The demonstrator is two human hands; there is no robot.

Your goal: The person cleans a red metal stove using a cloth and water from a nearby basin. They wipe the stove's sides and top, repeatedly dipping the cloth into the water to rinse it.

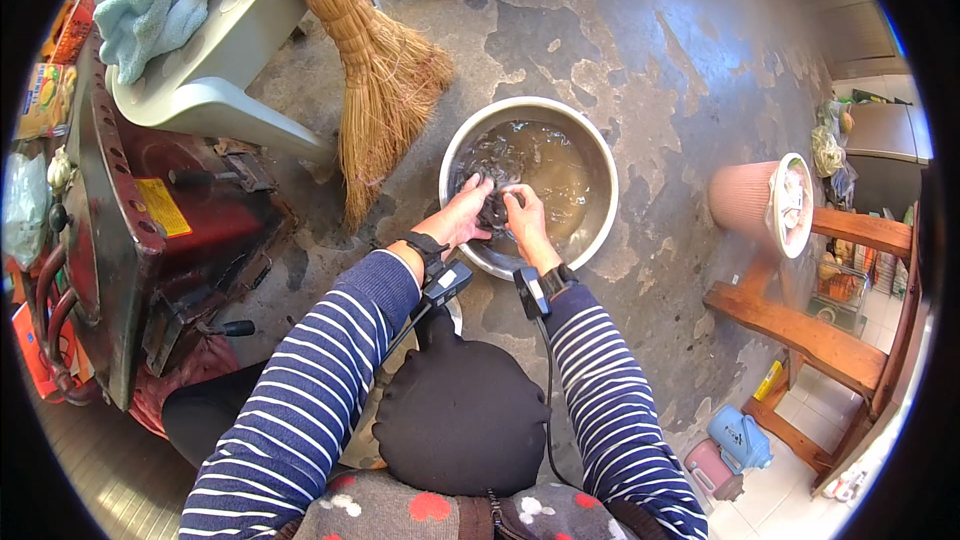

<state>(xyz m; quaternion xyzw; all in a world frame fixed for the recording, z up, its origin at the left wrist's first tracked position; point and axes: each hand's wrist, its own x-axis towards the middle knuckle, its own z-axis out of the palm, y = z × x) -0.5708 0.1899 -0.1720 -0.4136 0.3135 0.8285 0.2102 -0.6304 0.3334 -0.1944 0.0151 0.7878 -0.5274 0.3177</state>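
On the floor before me stands a round metal basin [609, 180] with murky brownish water [559, 165] in it. A dark wet clump [493, 211] lies at the water's surface near the basin's left front; I cannot tell what it is made of. My left hand [466, 211] holds the clump from the left, its thumb and fingers around it. From the other side, my right hand [526, 217] pinches at the same clump with thumb and fingertips. The hands partly hide it. Each wrist wears a dark strap with a small cabled device.
A straw broom [375, 82] stands left of the basin, by a pale plastic stool [225, 101] bearing a blue towel [154, 11]. At far left is a dark red metal stove-like unit [202, 217]. A pink lined bin [739, 195] and wooden frame [802, 326] stand right.
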